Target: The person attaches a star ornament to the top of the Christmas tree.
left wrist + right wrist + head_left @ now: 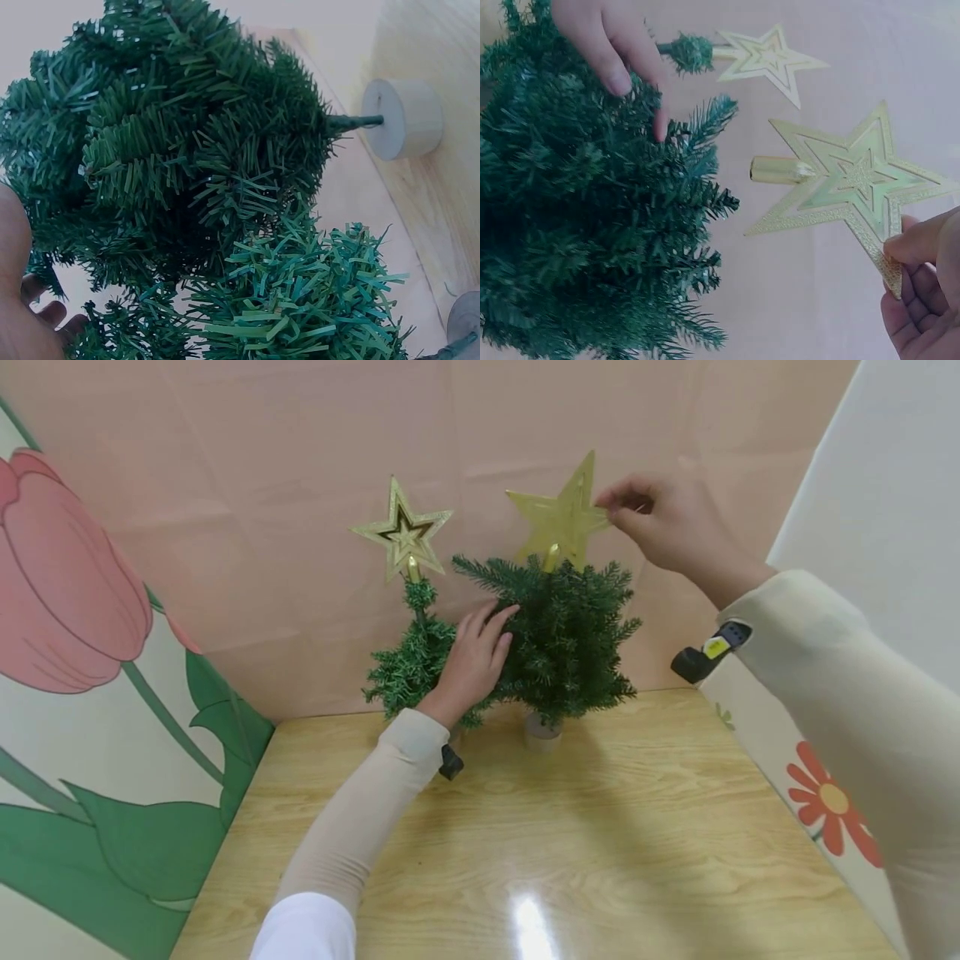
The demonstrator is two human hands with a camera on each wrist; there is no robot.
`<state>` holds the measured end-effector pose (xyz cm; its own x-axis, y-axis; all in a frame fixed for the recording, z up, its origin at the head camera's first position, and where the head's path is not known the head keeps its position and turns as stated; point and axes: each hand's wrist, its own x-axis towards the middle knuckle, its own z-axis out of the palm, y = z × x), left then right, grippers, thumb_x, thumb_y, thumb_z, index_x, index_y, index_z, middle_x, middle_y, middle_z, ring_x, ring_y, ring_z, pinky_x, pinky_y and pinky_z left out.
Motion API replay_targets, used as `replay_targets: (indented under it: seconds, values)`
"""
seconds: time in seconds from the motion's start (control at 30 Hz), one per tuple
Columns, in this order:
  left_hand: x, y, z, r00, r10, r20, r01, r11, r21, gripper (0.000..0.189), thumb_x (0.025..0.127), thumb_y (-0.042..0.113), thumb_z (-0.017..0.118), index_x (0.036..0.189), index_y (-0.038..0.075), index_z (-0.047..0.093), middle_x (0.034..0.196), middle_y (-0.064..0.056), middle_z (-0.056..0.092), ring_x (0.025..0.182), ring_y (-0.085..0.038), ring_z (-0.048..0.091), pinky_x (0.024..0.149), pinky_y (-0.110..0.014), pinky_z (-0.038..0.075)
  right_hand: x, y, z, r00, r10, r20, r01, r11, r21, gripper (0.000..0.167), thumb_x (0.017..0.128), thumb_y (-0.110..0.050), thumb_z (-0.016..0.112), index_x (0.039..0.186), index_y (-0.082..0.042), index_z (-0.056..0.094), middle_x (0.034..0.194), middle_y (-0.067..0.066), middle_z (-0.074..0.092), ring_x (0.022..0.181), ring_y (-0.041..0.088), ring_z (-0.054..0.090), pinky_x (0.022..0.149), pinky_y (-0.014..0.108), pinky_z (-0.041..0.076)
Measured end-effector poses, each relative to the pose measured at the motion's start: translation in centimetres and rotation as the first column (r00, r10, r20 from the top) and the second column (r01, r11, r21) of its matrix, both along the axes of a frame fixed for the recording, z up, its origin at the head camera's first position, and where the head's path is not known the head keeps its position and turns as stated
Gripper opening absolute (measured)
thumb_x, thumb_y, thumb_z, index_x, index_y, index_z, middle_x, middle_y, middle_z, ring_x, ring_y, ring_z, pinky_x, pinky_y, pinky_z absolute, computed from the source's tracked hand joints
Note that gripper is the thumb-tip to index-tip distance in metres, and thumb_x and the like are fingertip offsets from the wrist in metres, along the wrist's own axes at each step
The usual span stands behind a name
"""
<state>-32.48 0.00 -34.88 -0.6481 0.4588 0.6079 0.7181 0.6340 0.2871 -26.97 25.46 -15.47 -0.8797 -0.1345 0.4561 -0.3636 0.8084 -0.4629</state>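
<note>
My right hand pinches one point of a gold star tree topper between thumb and fingers. The topper's hollow stem faces the crown of a fuller dark green mini Christmas tree, with a gap between them in the right wrist view. Against that tree's left branches lies my left hand, fingers loosely extended among the needles. A smaller, brighter green mini tree stands just left, partly behind this hand, and carries its own gold star.
The fuller tree has a round pale wooden base on the wood-grain table. Behind the trees hangs a pink cloth backdrop. Side panels show a tulip on the left and a red flower on the right.
</note>
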Motion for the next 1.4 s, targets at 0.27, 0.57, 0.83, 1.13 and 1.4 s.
replay_targets:
  seconds: [0.27,0.57,0.83,1.13,1.4]
  values:
    - [-0.1,0.0,0.0,1.000,0.000,0.005,0.000,1.000,0.001,0.046,0.107,0.035,0.034,0.152,0.026,0.034,0.156,-0.012,0.028,0.142,-0.030,0.025,0.112,-0.047,0.027,-1.2,-0.9,0.6,0.999,-0.017,-0.042,0.020,0.997,0.079,0.033,0.103,-0.024,0.045,0.123,-0.008,0.066,0.115,0.008,0.063,0.102,0.020,0.056,0.075,0.030,0.041]
    - [-0.2,0.1,-0.3,1.000,-0.001,0.015,0.001,1.000,0.001,0.045,0.107,0.033,0.036,0.152,0.026,0.034,0.156,-0.011,0.027,0.143,-0.029,0.023,0.111,-0.048,0.029,-1.7,-1.3,0.5,1.000,-0.016,-0.014,0.017,0.996,0.093,0.033,0.103,-0.019,0.043,0.122,-0.006,0.066,0.115,0.011,0.063,0.102,0.022,0.055,0.076,0.034,0.041]
    - [-0.1,0.2,-0.1,1.000,0.001,0.009,-0.001,1.000,-0.002,0.045,0.107,0.034,0.036,0.152,0.026,0.035,0.157,-0.009,0.026,0.142,-0.030,0.024,0.111,-0.048,0.029,-1.9,-1.4,0.7,1.000,-0.029,0.006,0.028,0.994,0.110,0.033,0.103,-0.017,0.041,0.122,-0.005,0.066,0.115,0.012,0.063,0.100,0.023,0.055,0.075,0.036,0.041]
    - [0.0,0.2,0.0,1.000,-0.006,-0.002,0.006,1.000,0.004,0.045,0.107,0.032,0.037,0.151,0.025,0.036,0.155,-0.012,0.028,0.141,-0.032,0.025,0.111,-0.048,0.029,-2.0,-1.5,0.9,0.999,-0.031,0.012,0.029,0.989,0.146,0.034,0.103,-0.016,0.040,0.122,-0.005,0.066,0.116,0.013,0.062,0.097,0.024,0.054,0.074,0.037,0.040]
    - [-0.1,0.3,-0.1,1.000,-0.010,-0.001,0.010,1.000,0.009,0.045,0.107,0.032,0.037,0.151,0.025,0.036,0.155,-0.013,0.029,0.140,-0.033,0.026,0.110,-0.048,0.030,-2.0,-1.5,0.9,0.998,-0.040,0.044,0.033,0.989,0.145,0.035,0.102,-0.016,0.040,0.123,-0.005,0.066,0.117,0.014,0.062,0.094,0.024,0.053,0.072,0.038,0.040]
